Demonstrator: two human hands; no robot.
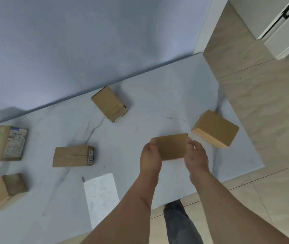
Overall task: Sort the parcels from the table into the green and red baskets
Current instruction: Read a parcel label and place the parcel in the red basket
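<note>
Head view: the left hand (150,155) and right hand (195,155) clamp a small brown parcel (172,147) between them, above the counter (140,81). Just right sits a bigger box (216,128); a taped parcel (73,155) and a white sheet (101,194) lie left.

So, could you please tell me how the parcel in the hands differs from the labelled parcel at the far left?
The held parcel is gripped at its ends by the left hand and right hand; the labelled parcel lies untouched on the table. The held parcel shows plain brown card; the labelled one bears a printed white label and shiny tape. The labelled one looks larger. Both are rectangular boxes.
</note>
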